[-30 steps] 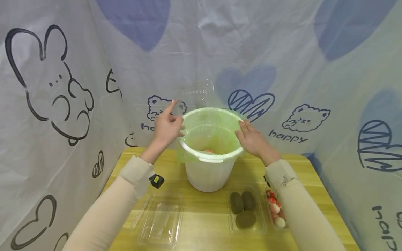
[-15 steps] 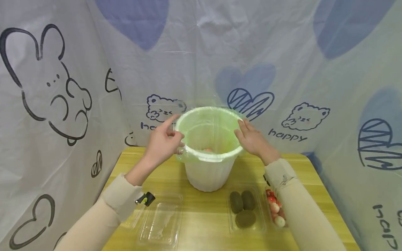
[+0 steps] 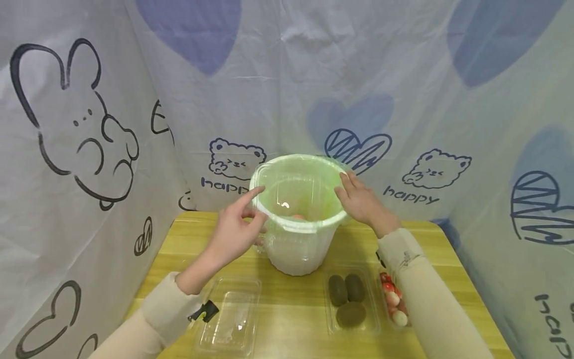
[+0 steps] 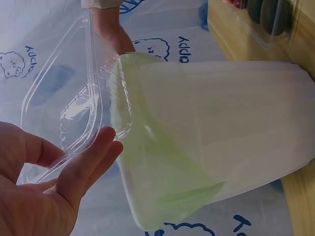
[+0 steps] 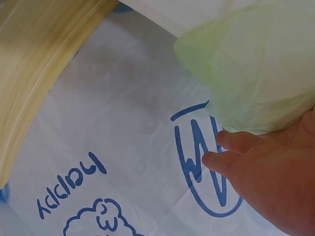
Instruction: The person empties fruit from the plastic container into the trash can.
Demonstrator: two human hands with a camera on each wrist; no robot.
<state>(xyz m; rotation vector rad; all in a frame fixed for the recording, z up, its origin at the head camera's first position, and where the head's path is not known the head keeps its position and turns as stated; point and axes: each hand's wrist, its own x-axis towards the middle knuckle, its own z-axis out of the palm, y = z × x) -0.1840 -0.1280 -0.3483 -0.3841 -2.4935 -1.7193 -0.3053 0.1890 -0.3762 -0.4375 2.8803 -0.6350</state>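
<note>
My left hand (image 3: pixel 237 230) pinches a clear plastic container (image 4: pixel 93 93) between thumb and fingers, at the left of the white bin (image 3: pixel 296 257). In the head view the see-through container overlaps the bin's mouth and front rim. A pale green bag (image 4: pixel 162 147) lines the bin and is folded over its rim. Down inside shows a small reddish-orange patch (image 3: pixel 298 217). On the far side, my right hand (image 3: pixel 364 202) rests at the bin's right rim, its fingers fairly straight against the bag.
On the wooden table (image 3: pixel 287 319), a clear tray (image 3: pixel 352 315) holds 3 brown, kiwi-like ovals. Beside it, partly under the right sleeve, a box of small red and whitish pieces (image 3: pixel 392 298) stands. Another clear container (image 3: pixel 230 314) lies front left. Printed cloth walls (image 3: pixel 287 75) enclose the table.
The clear container has come down from above the bin's back left rim to the front of its mouth, the left hand dropping and nearing me with it. My right hand stays put.
</note>
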